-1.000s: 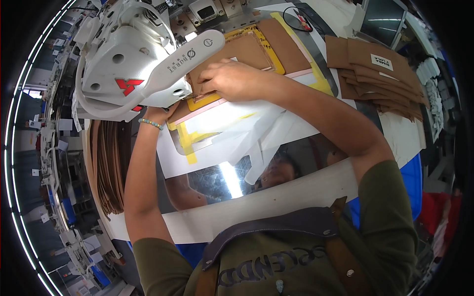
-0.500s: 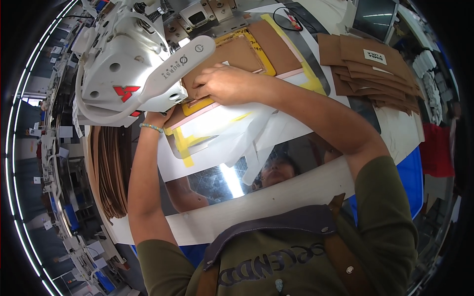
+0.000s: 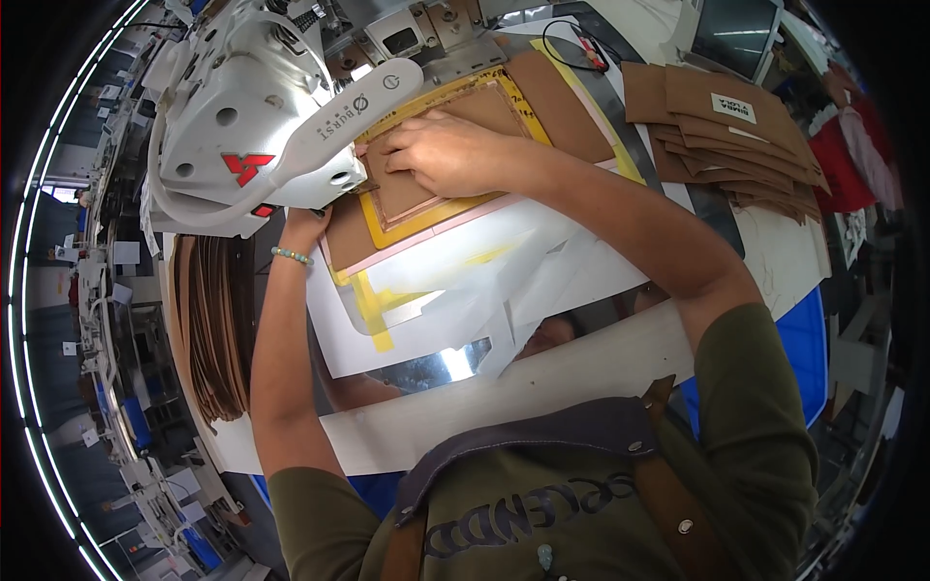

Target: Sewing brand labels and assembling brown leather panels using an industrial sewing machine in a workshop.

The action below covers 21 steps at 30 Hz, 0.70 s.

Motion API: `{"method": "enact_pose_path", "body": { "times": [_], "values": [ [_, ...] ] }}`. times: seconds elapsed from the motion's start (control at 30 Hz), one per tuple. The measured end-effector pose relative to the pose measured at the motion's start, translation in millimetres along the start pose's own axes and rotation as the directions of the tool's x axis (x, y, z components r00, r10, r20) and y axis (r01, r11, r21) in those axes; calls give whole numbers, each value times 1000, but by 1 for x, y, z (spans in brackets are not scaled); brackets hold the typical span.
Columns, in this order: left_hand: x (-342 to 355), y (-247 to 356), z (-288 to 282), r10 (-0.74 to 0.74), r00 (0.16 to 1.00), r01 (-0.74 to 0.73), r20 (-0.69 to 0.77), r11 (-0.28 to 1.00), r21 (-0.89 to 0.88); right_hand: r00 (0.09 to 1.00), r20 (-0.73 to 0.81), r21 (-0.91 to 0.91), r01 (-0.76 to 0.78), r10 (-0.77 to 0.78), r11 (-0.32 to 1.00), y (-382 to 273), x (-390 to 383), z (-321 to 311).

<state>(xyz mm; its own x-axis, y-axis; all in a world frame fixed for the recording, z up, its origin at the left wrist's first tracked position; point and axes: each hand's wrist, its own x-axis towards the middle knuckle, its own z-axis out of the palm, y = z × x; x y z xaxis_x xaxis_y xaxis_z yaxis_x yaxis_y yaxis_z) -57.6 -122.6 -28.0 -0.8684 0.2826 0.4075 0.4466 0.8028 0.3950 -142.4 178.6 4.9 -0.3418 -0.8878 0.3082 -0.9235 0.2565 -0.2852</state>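
Observation:
My right hand (image 3: pixel 444 155) lies on a brown panel (image 3: pixel 481 108) inside a yellow rectangular frame (image 3: pixel 399 236), its fingers stretched out and slightly bent. Beneath the frame is a larger brown sheet (image 3: pixel 567 108), edged with pink strips and yellow tape (image 3: pixel 373 315). My left hand (image 3: pixel 306 229) is at the left edge of this sheet, beside the white sewing machine head (image 3: pixel 232 126). The machine covers its fingers, so their grip is hidden. White paper (image 3: pixel 341 351) and translucent film (image 3: pixel 484 290) spread out on the near side of the frame.
Brown flat pieces (image 3: pixel 208 329) stand in a row at the left. Stacked brown pieces (image 3: pixel 727 136) lie at the right, near a dark screen (image 3: pixel 734 39). A shiny reflective plate (image 3: pixel 426 373) is set in the table's near side. A blue bin (image 3: pixel 802 349) is below the right edge.
The yellow frame, brown sheet and paper have shifted toward me, covering more of the reflective plate. My right hand now lies farther in from the frame's near edge.

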Motion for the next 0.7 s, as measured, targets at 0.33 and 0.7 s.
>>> {"method": "enact_pose_path", "body": {
  "times": [0.33,0.7],
  "values": [
    [-43,7,-20,-625,781,604,6,751,-266,997,28,110,73,-77,991,-5,-4,1],
    [-63,104,-46,-335,940,319,-65,931,-180,973,203,195,67,-107,978,-23,-18,-29]
  ]
}}
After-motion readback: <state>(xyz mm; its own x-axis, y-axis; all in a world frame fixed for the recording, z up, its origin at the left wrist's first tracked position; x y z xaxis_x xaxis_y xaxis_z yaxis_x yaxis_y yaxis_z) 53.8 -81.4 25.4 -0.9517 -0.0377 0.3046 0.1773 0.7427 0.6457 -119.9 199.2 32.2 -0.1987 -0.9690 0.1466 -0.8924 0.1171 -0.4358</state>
